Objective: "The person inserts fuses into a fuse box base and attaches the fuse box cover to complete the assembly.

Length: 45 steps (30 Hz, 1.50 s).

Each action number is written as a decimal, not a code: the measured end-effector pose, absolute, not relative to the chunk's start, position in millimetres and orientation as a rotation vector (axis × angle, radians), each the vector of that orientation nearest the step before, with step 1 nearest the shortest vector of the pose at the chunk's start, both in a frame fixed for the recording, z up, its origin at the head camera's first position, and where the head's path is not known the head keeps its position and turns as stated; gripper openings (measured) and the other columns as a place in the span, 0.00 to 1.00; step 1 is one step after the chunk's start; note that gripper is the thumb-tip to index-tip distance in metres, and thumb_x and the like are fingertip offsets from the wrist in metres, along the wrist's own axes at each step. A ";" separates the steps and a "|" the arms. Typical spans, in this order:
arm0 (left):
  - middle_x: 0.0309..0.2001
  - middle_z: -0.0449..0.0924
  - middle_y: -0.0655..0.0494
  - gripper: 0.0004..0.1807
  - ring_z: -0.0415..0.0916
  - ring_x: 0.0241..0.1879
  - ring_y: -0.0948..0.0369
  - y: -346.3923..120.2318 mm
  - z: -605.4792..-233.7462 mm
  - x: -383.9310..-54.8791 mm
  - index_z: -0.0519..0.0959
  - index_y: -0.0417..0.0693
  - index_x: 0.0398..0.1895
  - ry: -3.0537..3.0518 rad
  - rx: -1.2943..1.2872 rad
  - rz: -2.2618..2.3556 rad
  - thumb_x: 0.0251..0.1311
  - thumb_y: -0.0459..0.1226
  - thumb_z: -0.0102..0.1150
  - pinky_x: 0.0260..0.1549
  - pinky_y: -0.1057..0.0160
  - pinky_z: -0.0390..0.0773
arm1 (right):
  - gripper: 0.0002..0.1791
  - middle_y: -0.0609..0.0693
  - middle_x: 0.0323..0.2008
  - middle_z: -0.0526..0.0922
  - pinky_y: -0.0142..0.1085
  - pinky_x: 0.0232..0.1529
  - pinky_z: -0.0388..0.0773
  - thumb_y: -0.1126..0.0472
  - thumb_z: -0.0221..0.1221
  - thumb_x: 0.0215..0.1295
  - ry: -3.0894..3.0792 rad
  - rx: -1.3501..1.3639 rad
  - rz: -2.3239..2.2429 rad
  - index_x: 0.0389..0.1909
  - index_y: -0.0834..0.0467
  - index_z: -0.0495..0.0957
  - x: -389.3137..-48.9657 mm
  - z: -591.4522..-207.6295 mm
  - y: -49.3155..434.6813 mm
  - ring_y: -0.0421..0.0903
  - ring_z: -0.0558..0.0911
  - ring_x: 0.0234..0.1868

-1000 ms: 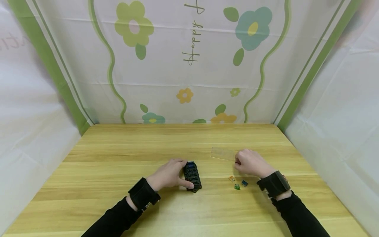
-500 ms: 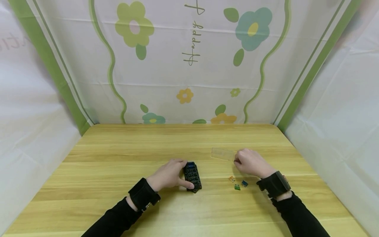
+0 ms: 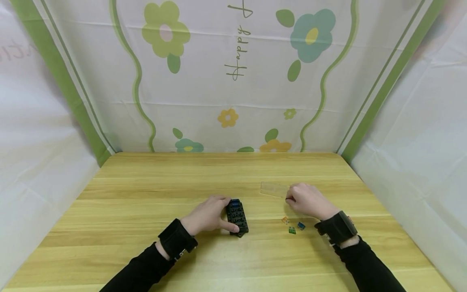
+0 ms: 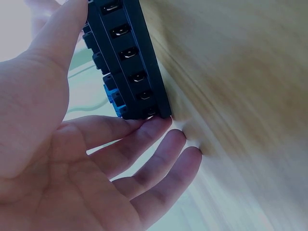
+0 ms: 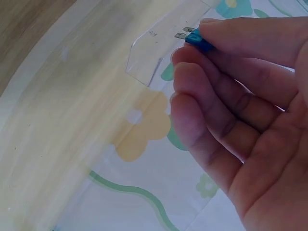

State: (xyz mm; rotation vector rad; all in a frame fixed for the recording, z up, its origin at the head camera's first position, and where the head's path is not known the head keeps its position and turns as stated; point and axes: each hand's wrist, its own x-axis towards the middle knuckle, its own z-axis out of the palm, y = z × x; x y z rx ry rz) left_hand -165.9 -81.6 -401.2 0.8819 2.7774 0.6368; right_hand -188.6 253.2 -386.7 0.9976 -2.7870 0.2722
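Observation:
My left hand [image 3: 207, 215] grips a black fuse block [image 3: 237, 219] by its two ends, thumb at the near end and fingertips at the far end. A blue fuse [image 3: 235, 203] sits in the block's far end. Metal terminals line the block's side in the left wrist view. My right hand [image 3: 311, 201] pinches a blue blade fuse [image 5: 199, 41] between thumb and index finger, its two metal prongs sticking out. The head view hides this fuse behind the hand. The other right fingers are curled under.
Three loose blade fuses lie on the wooden table [image 3: 146, 182] nearer me than the right hand: an orange one [image 3: 285, 220], a blue one [image 3: 300, 226] and a green one [image 3: 292, 230]. A clear plastic cover [image 3: 273, 189] lies beyond, partly overlapped by the right hand.
My right hand has shifted slightly left, overlapping a little more of the clear cover's right end. The left hand and the fuse block have stayed in place.

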 end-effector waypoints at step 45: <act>0.65 0.69 0.39 0.56 0.66 0.63 0.43 -81.4 -400.8 -167.2 0.67 0.32 0.68 2.789 0.894 0.616 0.45 0.64 0.70 0.60 0.48 0.69 | 0.06 0.41 0.24 0.73 0.30 0.25 0.71 0.67 0.67 0.61 -2.688 1.168 0.284 0.26 0.55 0.85 -190.0 -379.9 192.3 0.34 0.70 0.22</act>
